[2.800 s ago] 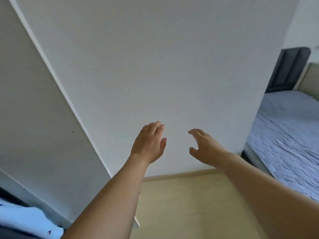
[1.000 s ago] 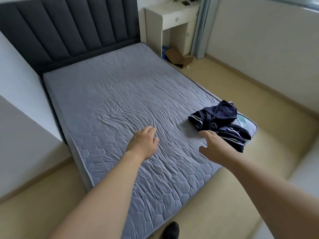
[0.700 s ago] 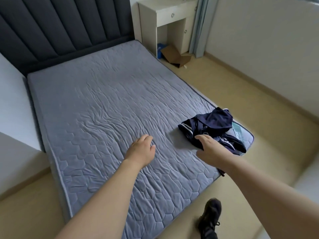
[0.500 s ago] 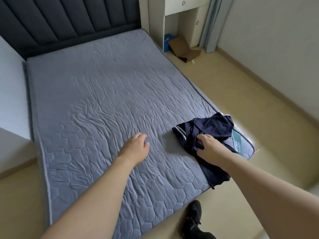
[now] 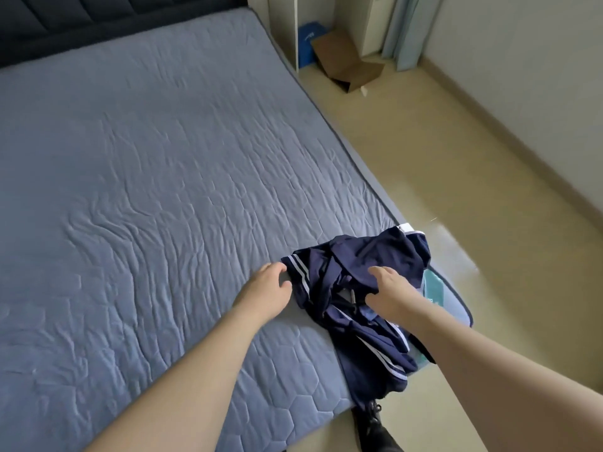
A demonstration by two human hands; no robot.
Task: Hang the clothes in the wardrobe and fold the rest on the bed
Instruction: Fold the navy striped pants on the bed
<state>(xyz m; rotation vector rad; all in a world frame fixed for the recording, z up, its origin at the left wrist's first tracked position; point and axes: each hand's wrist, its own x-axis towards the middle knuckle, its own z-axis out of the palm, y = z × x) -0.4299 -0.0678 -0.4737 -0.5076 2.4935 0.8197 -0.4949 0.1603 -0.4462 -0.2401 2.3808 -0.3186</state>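
A crumpled pile of navy clothes (image 5: 365, 256) with white stripes lies on the near right corner of the bed (image 5: 163, 177), partly hanging over the mattress edge. My left hand (image 5: 266, 288) reaches the pile's left side, its loosely curled fingertips touching the striped hem. My right hand (image 5: 388, 290) rests on top of the pile with thumb and fingers spread over the cloth. Neither hand has lifted any cloth. The wardrobe is out of view.
The grey quilted mattress stretches left and back to a dark padded headboard (image 5: 98, 14). A white bedside cabinet (image 5: 284, 27), a blue box (image 5: 308, 40) and a flattened cardboard box (image 5: 349, 60) stand at the back right. My black shoe (image 5: 375, 429) is on the beige floor (image 5: 456, 177).
I turned from the white wardrobe panel to the bed and stepped closer. Both hands moved forward onto the navy pile, the left sliding right to its striped hem.
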